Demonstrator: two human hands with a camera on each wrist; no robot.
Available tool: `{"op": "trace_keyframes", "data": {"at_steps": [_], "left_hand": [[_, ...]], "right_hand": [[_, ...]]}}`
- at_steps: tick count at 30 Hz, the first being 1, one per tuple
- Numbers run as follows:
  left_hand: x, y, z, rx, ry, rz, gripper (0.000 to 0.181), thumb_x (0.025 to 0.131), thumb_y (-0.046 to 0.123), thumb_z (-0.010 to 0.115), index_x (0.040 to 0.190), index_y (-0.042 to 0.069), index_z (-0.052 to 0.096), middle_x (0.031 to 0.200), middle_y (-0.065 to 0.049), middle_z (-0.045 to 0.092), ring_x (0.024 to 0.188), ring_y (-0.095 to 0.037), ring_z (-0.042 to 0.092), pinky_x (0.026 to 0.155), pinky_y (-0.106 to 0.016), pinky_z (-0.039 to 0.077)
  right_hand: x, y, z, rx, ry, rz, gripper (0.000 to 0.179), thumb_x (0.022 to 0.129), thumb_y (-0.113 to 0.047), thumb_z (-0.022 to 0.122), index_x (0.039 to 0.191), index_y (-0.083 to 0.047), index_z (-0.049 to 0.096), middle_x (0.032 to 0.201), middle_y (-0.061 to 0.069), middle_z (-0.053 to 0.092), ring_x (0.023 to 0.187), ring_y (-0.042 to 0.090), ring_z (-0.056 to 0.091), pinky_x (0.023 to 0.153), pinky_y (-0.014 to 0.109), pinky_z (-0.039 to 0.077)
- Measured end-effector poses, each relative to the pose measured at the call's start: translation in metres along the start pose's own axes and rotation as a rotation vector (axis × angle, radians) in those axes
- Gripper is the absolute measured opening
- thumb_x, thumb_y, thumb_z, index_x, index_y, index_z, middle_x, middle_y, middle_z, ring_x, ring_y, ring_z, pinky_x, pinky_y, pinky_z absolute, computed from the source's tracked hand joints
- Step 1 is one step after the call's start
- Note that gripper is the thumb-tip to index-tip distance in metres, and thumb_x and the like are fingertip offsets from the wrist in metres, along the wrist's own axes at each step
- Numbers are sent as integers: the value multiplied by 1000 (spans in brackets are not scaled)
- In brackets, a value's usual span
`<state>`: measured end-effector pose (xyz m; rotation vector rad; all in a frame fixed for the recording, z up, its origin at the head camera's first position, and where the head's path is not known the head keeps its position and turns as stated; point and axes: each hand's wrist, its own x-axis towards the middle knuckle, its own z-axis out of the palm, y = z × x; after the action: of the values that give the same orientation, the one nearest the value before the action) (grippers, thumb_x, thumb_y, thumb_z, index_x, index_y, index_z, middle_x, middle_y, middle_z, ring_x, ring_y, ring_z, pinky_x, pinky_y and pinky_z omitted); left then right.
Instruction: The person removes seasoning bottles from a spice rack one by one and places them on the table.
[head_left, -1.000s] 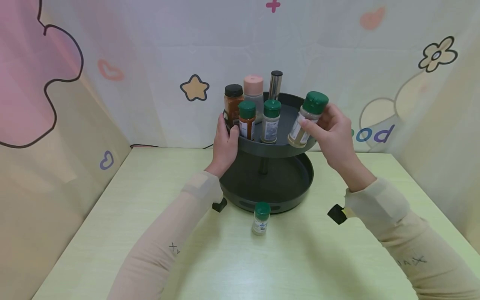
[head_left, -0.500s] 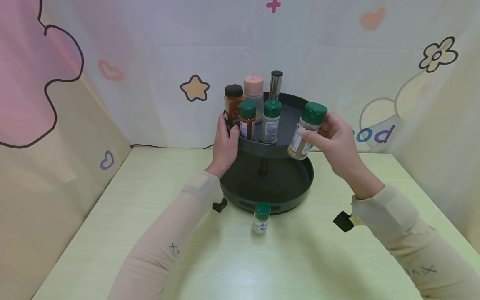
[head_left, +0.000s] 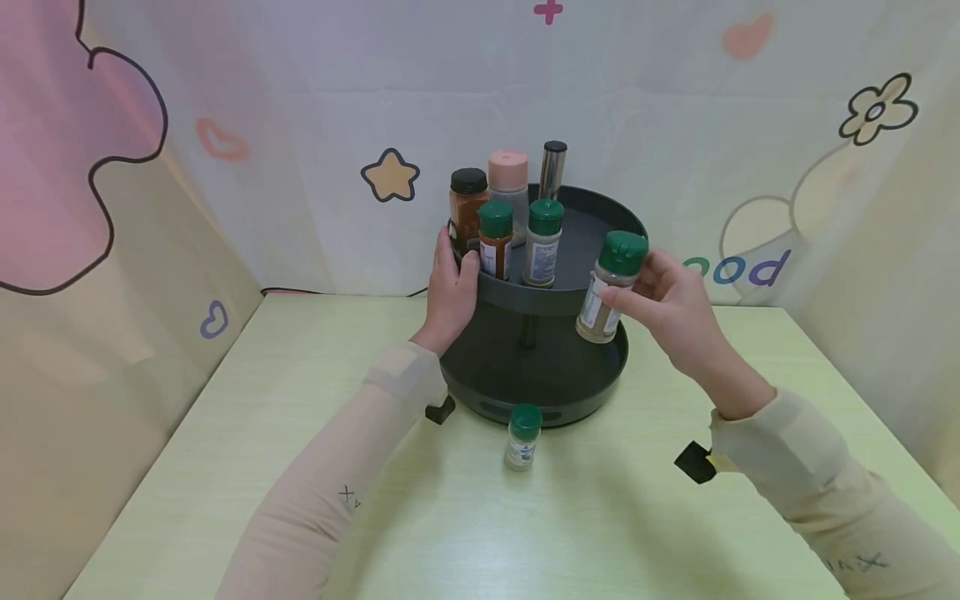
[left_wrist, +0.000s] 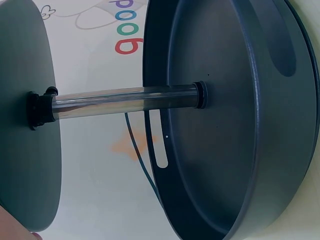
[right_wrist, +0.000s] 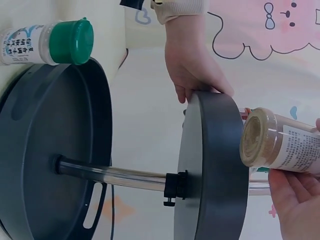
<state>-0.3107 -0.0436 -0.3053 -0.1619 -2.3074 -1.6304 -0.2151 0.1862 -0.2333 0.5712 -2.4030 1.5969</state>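
My right hand [head_left: 678,321] pinches a green-capped spice jar [head_left: 597,312] between thumb and fingers, tilted slightly in front of the right rim of a dark two-tier rack. Pale brown powder shows through the jar [right_wrist: 257,137] in the right wrist view. My left hand [head_left: 452,292] holds the left edge of the upper tray [head_left: 540,298], thumb over the rim. On that tray stand a red-filled green-capped jar [head_left: 496,246], another green-capped jar [head_left: 543,250], a black-capped spice bottle [head_left: 467,204], a pink-capped bottle [head_left: 508,192] and a slim metallic cylinder [head_left: 552,171].
The lower tray [head_left: 592,408] sits on the pale table [head_left: 300,400], joined to the upper one by a post [left_wrist: 125,100]. A smaller green-capped jar [head_left: 521,450] stands just before it. A patterned curtain [head_left: 300,125] hangs behind, with a thin cable [left_wrist: 137,155] near it.
My right hand has lowered the spice jar from over the upper tray's right rim to in front of and below it. My left hand has stayed on the rim.
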Motion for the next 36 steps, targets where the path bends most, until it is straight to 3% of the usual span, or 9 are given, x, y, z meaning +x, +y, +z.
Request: {"op": "trace_keyframes", "data": {"at_steps": [8, 15, 21, 30, 36], "left_hand": [[0, -1, 1, 2, 3, -2, 64, 91, 38, 32, 143, 17, 2, 150, 4, 6, 137, -15, 12, 110, -41, 15], [0, 0, 1, 9, 5, -4, 63, 91, 38, 32, 143, 19, 1, 150, 5, 5, 137, -14, 12, 110, -40, 15], [1, 0, 1, 8, 1, -14, 64, 91, 40, 32, 143, 21, 0, 150, 7, 5, 137, -14, 12, 110, -40, 16], [1, -1, 1, 6, 3, -24, 64, 90, 41, 32, 143, 22, 0, 150, 8, 4, 137, -13, 12, 110, -40, 16], [0, -1, 1, 8, 2, -19, 65, 90, 42, 32, 143, 22, -1, 150, 8, 4, 137, -13, 12, 110, -41, 16]], "right_hand": [[-9, 4, 2, -31, -28, 45, 45, 83, -17, 59, 123, -2, 45, 95, -20, 60, 84, 5, 59, 78, 17, 46], [-16, 11, 4, -6, -71, 32, 45, 82, -16, 60, 121, 0, 45, 96, -17, 62, 82, 7, 60, 77, 17, 48], [-20, 14, 8, -38, -101, 95, 46, 82, -17, 61, 123, -3, 45, 97, -16, 62, 84, 5, 60, 78, 18, 48], [-25, 19, 13, -24, -181, 124, 45, 80, -11, 63, 119, -2, 44, 113, 14, 60, 86, 3, 62, 78, 20, 49], [-28, 25, 15, -40, -229, 150, 48, 79, -11, 63, 120, 0, 42, 115, 21, 58, 88, 6, 62, 81, 26, 50]]}}
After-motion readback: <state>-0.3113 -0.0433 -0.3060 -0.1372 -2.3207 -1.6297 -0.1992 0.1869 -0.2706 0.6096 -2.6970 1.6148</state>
